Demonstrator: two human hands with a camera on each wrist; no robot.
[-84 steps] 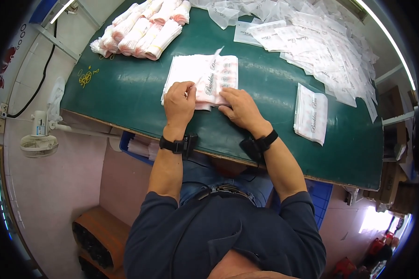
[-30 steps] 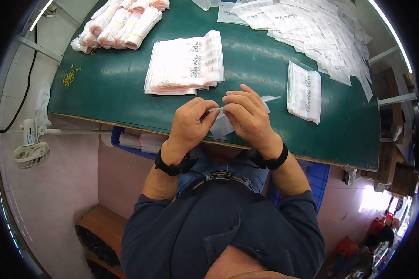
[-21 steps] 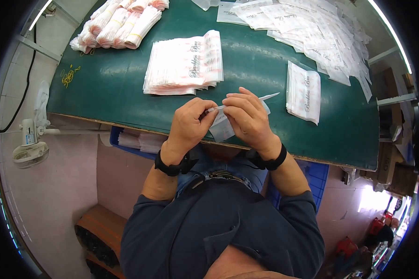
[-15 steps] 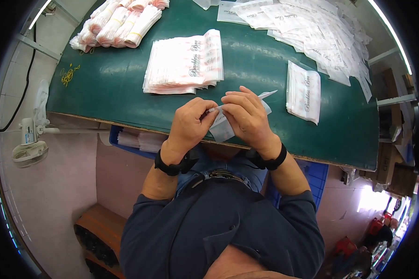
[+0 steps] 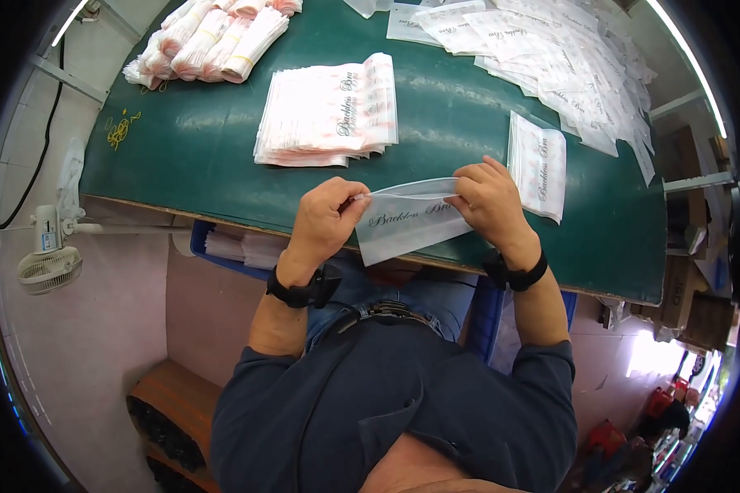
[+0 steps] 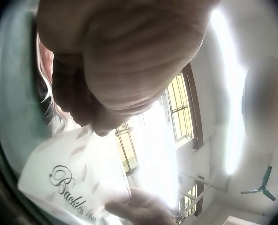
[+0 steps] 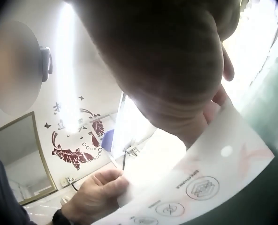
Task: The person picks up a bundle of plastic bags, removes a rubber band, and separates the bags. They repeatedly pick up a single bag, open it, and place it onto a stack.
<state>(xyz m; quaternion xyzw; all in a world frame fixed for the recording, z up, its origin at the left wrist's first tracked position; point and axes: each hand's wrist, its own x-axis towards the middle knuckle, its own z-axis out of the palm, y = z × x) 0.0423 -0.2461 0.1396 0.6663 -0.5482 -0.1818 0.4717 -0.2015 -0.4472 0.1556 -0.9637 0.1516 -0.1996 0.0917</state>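
Note:
A translucent plastic bag (image 5: 403, 236) printed "Backless Bra" is stretched between both hands over the table's front edge. My left hand (image 5: 327, 215) pinches its top left corner between thumb and fingers. At the right end of the top edge, my right hand (image 5: 493, 201) grips the bag with curled fingers. The upper edge bows, and its two layers look slightly parted. In the left wrist view the lettering on the bag (image 6: 68, 187) shows; the right wrist view shows round icons and pink feather marks on the bag (image 7: 232, 159).
Beyond the hands lies a thick stack of printed bags (image 5: 329, 111). A smaller stack (image 5: 543, 168) is at the right, below a heap of loose bags (image 5: 559, 74). Banded bundles (image 5: 210, 45) and yellow rubber bands (image 5: 119, 131) lie far left on the green table (image 5: 197, 156).
Both hands left the thick stack with one bag and came to the table's front edge. The right hand has since moved right, away from the left, spreading the bag out flat.

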